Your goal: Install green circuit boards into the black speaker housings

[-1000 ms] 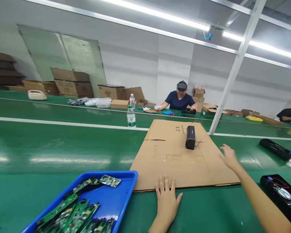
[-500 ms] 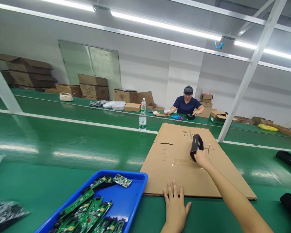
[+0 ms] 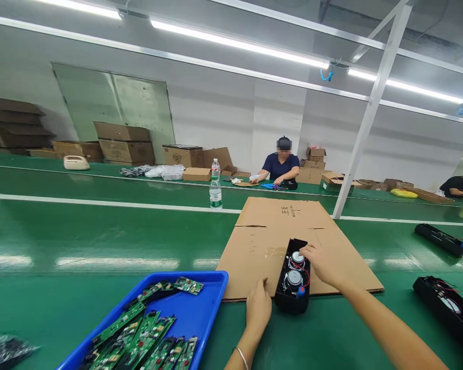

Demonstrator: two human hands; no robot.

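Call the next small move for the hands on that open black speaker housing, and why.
Probably steady the speaker housing with the left hand against its side. It overhangs the near edge of the cardboard sheet, open face up with two drivers and wires showing. The right hand rests on its far end alone; the left sits beside it, apparently not gripping.
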